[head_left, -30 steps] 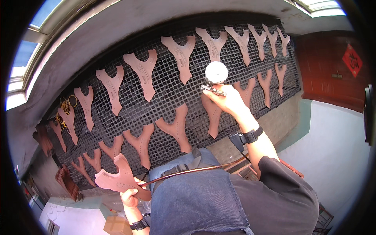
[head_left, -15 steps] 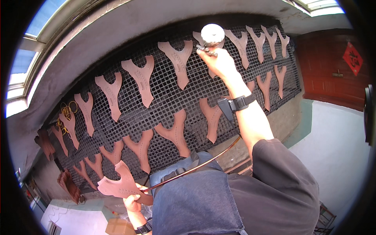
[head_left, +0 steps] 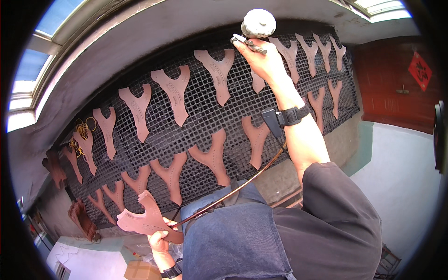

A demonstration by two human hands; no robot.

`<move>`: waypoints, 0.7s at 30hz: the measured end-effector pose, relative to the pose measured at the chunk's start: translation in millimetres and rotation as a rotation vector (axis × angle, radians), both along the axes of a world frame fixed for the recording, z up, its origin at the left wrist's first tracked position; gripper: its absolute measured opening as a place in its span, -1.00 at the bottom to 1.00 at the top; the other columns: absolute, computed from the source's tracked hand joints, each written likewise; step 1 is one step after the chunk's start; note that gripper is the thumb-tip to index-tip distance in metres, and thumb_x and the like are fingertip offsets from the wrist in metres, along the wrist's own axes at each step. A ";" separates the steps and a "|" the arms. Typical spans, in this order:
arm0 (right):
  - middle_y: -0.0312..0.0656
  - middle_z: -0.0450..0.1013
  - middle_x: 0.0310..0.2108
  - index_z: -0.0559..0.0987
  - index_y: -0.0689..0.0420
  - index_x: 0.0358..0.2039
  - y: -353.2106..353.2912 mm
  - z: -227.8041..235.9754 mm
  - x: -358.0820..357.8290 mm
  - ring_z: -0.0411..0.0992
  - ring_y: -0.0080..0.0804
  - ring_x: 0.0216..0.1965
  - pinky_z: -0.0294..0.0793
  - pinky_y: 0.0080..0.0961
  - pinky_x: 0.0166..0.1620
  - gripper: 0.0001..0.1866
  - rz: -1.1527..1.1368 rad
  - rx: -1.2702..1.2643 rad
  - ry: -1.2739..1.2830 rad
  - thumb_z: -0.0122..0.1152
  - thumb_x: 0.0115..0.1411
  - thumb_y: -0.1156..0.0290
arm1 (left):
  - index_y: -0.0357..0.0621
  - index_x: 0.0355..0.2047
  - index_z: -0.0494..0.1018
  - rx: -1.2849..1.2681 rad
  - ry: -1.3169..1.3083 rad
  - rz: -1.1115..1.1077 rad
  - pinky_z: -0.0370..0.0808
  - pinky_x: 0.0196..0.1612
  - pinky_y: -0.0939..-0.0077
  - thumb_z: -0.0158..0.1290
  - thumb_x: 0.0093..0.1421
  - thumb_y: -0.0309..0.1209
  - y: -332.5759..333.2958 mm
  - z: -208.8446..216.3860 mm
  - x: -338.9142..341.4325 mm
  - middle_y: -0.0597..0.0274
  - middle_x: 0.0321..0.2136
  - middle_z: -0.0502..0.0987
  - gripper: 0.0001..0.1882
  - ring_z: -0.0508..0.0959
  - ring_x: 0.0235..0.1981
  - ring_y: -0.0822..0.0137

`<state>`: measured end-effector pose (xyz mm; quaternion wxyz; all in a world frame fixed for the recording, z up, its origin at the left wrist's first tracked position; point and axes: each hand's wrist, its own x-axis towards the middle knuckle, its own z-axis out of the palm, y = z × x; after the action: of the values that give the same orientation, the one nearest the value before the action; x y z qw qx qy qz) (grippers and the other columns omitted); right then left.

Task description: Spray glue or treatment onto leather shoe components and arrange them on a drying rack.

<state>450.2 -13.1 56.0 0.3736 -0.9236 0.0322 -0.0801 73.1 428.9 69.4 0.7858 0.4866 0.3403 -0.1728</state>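
My right hand (head_left: 264, 59), at the far top of the view, is closed around a spray gun (head_left: 258, 24) with a round whitish cup. Low on the left, my left hand (head_left: 160, 240) grips Y-shaped brown leather pieces (head_left: 145, 220) that look stacked, their forked ends pointing left. A thin brown hose (head_left: 239, 188) crosses in front of my apron, from near the left hand to below the right forearm. Beyond my hands, similar leather pieces (head_left: 171, 91) lie spaced in two rows on a black mesh rack (head_left: 193, 128). The right forearm covers part of the rows.
Darker bundles of brown pieces (head_left: 83, 221) sit at the rack's left end, near yellow loops (head_left: 86, 127). A cardboard box (head_left: 138, 270) is beneath my left hand. A reddish door (head_left: 389, 84) and a white wall (head_left: 396, 172) stand to the right.
My right hand has raised the spray gun slightly farther up and away, tilting it. The left hand stays nearly still with its leather pieces. The view has shifted a little.
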 end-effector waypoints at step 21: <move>-0.21 0.69 -0.29 0.73 0.14 -0.04 90.5 -31.8 -191.3 0.56 -0.64 -0.23 0.52 -0.59 -0.10 -0.66 -0.156 0.070 0.395 0.40 0.30 0.18 | -0.45 -0.24 0.48 -0.095 -0.088 -0.043 0.61 -0.18 0.09 0.04 -0.24 -0.45 131.7 -27.5 -47.5 -0.17 -0.36 0.57 -0.52 0.61 -0.36 -0.09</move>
<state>258.9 77.4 24.2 0.3845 -0.9025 0.1790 0.0747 25.6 560.6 41.9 0.8185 0.4629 0.2862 -0.1840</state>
